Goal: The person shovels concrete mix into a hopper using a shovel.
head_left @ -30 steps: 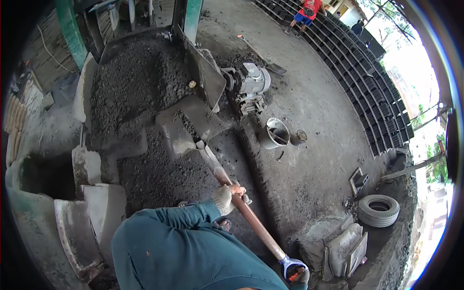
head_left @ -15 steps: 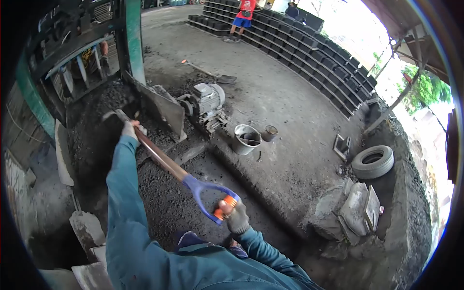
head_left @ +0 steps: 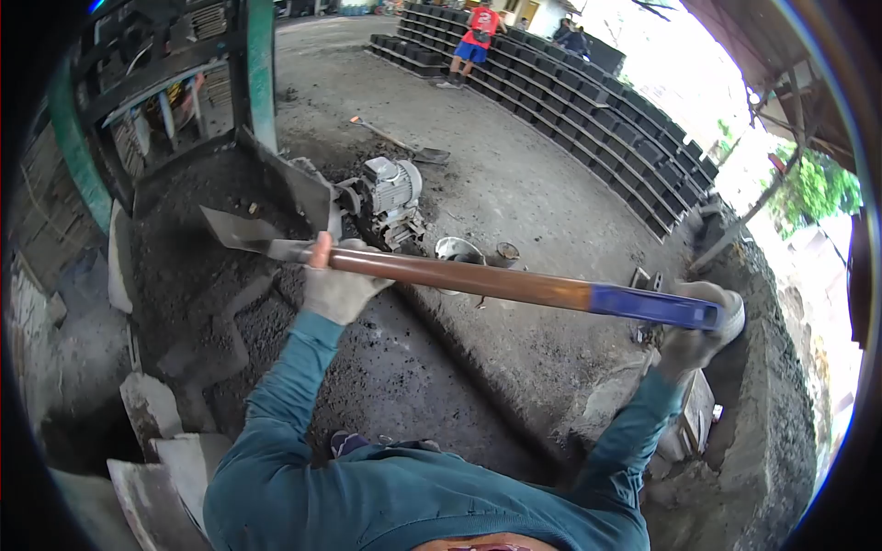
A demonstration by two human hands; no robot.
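A shovel with a brown wooden shaft and a blue D-handle stretches across the middle of the head view. My gloved left hand is wrapped round the shaft close to the blade. At the other end my gloved right hand grips the blue handle, seen nearly edge-on. The shovel's metal blade, tilted and slightly blurred, hangs over the dark loose mix in front of the green-posted machine.
A grey electric motor stands beyond the shaft. A bucket, partly hidden, and a small can sit beside it. Another shovel lies on the floor. Stacked dark blocks line the back, where a person in red stands.
The shovel has swung from a steep diagonal to nearly level. My right hand has risen far to the right with the handle; my left hand has moved right and slightly down.
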